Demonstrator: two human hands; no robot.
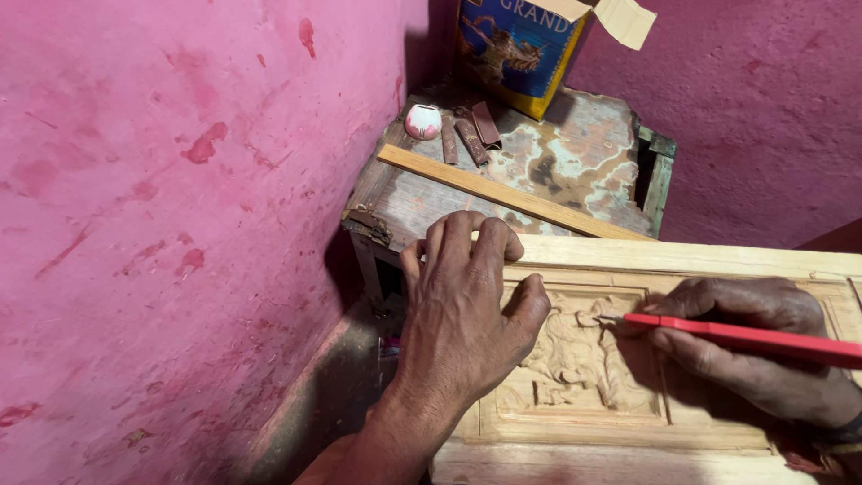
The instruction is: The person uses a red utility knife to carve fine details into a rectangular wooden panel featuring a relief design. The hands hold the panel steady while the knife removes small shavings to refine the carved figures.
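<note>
The left hand (467, 301) lies flat, fingers spread and holding nothing, on the upper left corner of the pale carved wooden panel (718, 262), pressing it down, while the right hand (754, 350) has its grip closed on a red-handled carving tool (745, 337) whose metal tip touches the relief figure (584, 359) in the panel's recessed middle. The figure already stands out from its sunken ground with shaped folds, though the wood is bare and unsanded. Behind on the worn worktop (575, 162) lie a wooden slat (503, 193), sandpaper rolls (471, 139), a small pink pot (423, 121) and a cardboard box (525, 49).
</note>
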